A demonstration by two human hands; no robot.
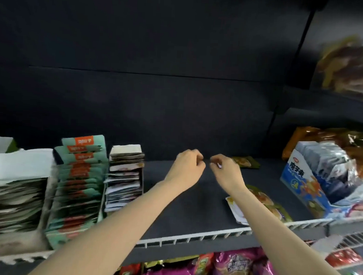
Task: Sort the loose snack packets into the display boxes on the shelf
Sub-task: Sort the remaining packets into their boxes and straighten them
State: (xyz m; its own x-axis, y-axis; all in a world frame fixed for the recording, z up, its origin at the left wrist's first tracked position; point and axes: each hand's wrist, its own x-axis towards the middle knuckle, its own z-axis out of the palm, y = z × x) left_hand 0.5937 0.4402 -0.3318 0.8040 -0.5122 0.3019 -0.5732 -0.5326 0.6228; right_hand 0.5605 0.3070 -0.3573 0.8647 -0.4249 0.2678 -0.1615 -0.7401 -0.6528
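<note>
Head view. Left hand [188,163] and right hand [222,167] raised close together over the bare middle of the shelf [182,205], fingers curled; whether anything is pinched between them cannot be told. Loose packets: one green [246,162] at the back just beyond the right hand, two more [264,201] lying flat near the front rail [191,236], partly under the right forearm. Display boxes: teal [77,186], white-packet [125,176] and grey-stack [13,197] at left, blue [307,183] at right.

Risk, as judged: forearm likely to sweep the front packets over the low rail; similar green wrappers easily misfiled; tightly packed boxes apt to buckle a packet.

Dark matte shelf, dark back panel, dim light; more snacks on the tier below.
</note>
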